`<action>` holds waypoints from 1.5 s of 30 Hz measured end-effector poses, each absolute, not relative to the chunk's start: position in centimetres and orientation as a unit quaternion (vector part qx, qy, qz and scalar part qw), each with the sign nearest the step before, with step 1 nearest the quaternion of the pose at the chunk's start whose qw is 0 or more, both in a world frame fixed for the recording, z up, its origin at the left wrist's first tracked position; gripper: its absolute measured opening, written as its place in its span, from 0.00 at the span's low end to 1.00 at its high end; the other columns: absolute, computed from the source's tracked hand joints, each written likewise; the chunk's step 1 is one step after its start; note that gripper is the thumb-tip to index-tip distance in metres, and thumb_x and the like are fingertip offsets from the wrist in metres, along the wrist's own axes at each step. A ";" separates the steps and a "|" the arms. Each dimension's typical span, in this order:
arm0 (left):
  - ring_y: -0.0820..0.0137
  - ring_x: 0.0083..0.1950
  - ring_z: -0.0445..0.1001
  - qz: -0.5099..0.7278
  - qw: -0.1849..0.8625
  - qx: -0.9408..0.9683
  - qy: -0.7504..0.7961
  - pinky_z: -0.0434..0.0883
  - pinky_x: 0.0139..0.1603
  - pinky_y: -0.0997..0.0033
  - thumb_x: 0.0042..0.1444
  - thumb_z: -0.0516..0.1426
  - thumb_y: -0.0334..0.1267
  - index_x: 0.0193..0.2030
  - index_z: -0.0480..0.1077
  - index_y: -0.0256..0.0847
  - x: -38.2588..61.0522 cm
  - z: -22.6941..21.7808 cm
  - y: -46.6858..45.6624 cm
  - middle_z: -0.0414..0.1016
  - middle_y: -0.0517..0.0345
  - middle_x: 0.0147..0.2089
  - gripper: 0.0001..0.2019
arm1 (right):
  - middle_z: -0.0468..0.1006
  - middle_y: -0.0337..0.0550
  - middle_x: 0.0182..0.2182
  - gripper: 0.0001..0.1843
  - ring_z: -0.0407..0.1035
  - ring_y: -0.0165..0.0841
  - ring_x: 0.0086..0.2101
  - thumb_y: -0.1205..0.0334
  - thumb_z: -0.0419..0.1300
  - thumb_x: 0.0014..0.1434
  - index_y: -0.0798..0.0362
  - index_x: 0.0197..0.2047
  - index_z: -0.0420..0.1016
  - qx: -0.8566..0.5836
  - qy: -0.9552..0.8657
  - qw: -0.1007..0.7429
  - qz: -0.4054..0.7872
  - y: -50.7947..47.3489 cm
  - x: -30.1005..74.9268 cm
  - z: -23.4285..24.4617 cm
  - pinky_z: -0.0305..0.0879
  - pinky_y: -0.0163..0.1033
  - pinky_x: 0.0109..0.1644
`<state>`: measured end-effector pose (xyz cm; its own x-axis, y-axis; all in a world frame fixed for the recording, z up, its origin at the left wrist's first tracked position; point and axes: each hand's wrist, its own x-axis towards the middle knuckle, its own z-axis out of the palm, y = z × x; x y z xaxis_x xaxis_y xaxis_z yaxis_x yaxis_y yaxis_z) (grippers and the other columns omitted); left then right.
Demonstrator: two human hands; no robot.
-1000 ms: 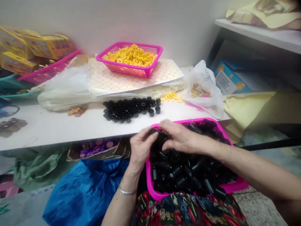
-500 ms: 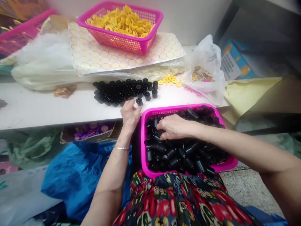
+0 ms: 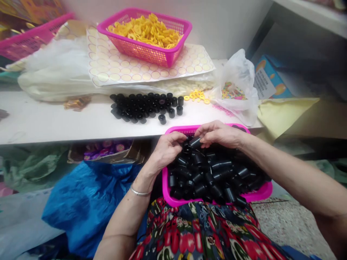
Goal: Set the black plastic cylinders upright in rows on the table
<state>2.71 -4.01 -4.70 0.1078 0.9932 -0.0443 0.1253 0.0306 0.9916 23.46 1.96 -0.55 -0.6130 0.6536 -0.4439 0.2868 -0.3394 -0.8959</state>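
A pink basket full of black plastic tubes rests on my lap. Both hands meet over its far edge. My right hand pinches one black tube with curled fingers. My left hand is closed too, its fingertips at the same tube's left end. On the white shelf just beyond stands a cluster of short black caps, one cap set a little apart at its near edge.
At the back, a pink basket of yellow rings sits on a sheet of round stickers. Loose yellow rings and a white plastic bag lie right of the caps. A blue bag sits below at the left.
My left hand has come back from the shelf, leaving a cap by the cluster, and joined my right hand, which lifted a tube from the basket.
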 end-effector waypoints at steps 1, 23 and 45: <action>0.71 0.34 0.71 0.435 0.541 0.524 0.494 0.68 0.34 0.73 0.38 0.60 0.24 0.36 0.77 0.38 2.9 -4.6 -4.1 0.75 0.57 0.35 0.15 | 0.77 0.40 0.25 0.16 0.71 0.27 0.23 0.69 0.62 0.44 0.59 0.40 0.74 -0.412 -0.534 0.141 0.725 2.0 23.7 -0.6 0.68 0.33 0.29; 0.67 0.31 0.67 0.265 0.194 0.708 0.625 0.62 0.33 0.68 0.51 0.60 0.41 0.27 0.74 0.41 0.3 -6.4 -0.7 0.71 0.57 0.26 0.08 | 0.77 0.39 0.28 0.16 0.76 0.30 0.26 0.72 0.71 0.41 0.54 0.33 0.72 -0.472 -0.456 0.372 0.656 2.0 28.1 3.8 0.76 0.36 0.33; 0.65 0.42 0.71 0.398 0.478 0.646 0.444 0.68 0.44 0.66 0.46 0.64 0.32 0.40 0.74 0.40 4.3 -4.4 -4.2 0.73 0.54 0.39 0.13 | 0.73 0.42 0.37 0.09 0.67 0.32 0.37 0.70 0.59 0.55 0.55 0.41 0.73 -0.410 -0.734 0.309 0.445 -3.5 24.4 0.3 0.63 0.38 0.42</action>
<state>4.26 -4.17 -4.43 0.2901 0.9528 0.0898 0.1926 -0.1501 0.9697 24.43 -3.49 0.30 -0.4732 0.8766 0.0874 0.3268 0.2668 -0.9067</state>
